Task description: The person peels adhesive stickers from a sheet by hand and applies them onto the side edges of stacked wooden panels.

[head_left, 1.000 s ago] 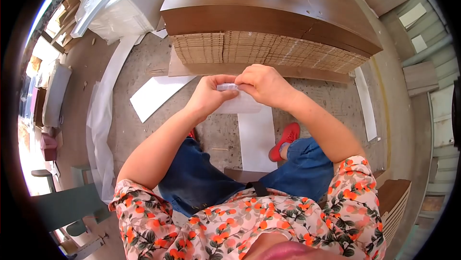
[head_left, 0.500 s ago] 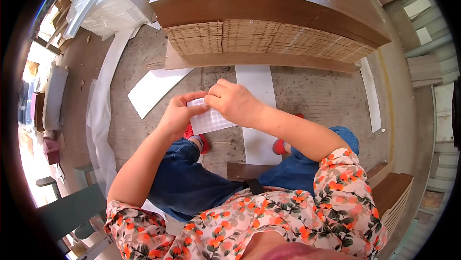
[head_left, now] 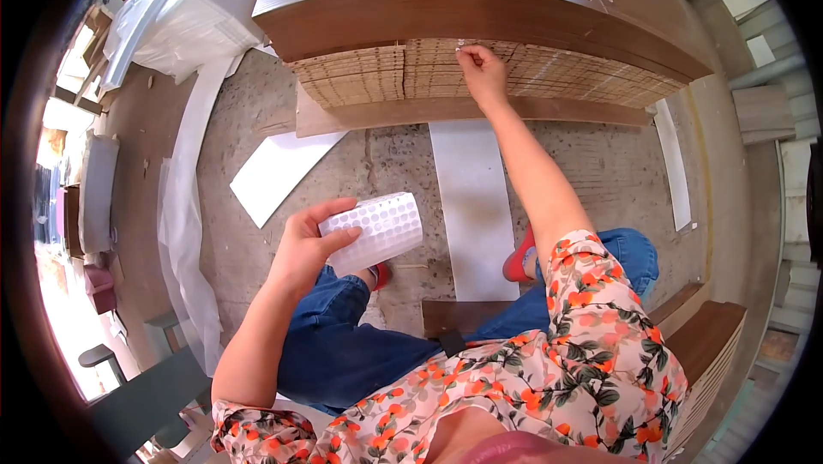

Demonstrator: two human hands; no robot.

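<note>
My left hand (head_left: 310,237) grips a white sheet of round stickers (head_left: 381,228) by its left edge, thumb on top, and the sheet curls at its right side. My right hand (head_left: 484,76) is stretched forward with its fingers pinched at the woven slatted panel (head_left: 343,78), just below the thick brown wooden edge (head_left: 429,22) of a large piece of furniture. A tiny pale bit shows at the fingertips, perhaps a sticker, too small to be sure.
White boards (head_left: 476,207) lie on the stained concrete floor (head_left: 566,164). A plastic-wrapped block (head_left: 184,14) stands at the far left, with a strip of white sheeting (head_left: 176,224) below it. A slatted brown wooden piece (head_left: 707,352) is at my right.
My right hand has left the sticker sheet and moved forward to the woven panel. My left hand keeps the sheet, now lower and turned more to face me.
</note>
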